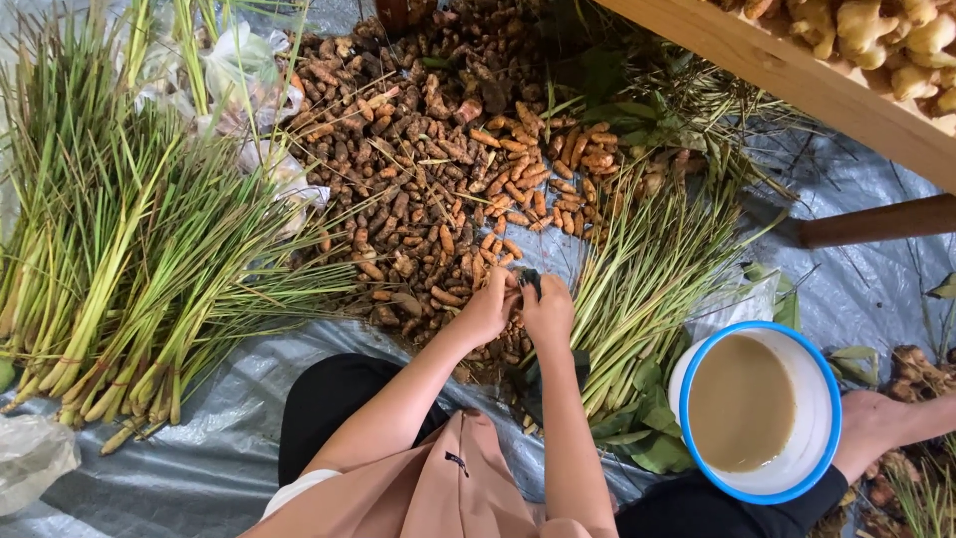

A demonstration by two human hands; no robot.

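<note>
On a grey plastic tarpaulin [229,399] spread over the floor, a person sits with both bare arms stretched forward over a heap of small brown and orange turmeric roots [428,169]. At the near edge of that heap the left hand [488,311] and the right hand [548,311] meet, fingers curled. Between them sits a small dark object [530,279], pinched by the fingertips of both hands; what it is cannot be made out from above. The left hand's grip also seems to close on an orange root, though the curled fingers hide it.

To the left lie long bundles of green lemongrass stalks [129,269], pale cut ends pointing toward the sitter, with crumpled clear plastic bags [249,70] behind them. A second, smaller sheaf of lemongrass [647,279] fans out just beside the right hand, resting on broad green leaves [647,438]. Near the person's right knee stands a round white bucket with a blue rim [797,349], filled with cloudy beige water [742,403]. A bare foot [876,428] rests against the bucket's far side; whose foot it is cannot be told.

Across the upper right corner runs a pale wooden plank [797,75] edging a pile of knobbly yellow ginger [886,35], and below it a dark round wooden pole [876,221] crosses the tarpaulin. Another clear bag [35,453] lies at the lower left.
</note>
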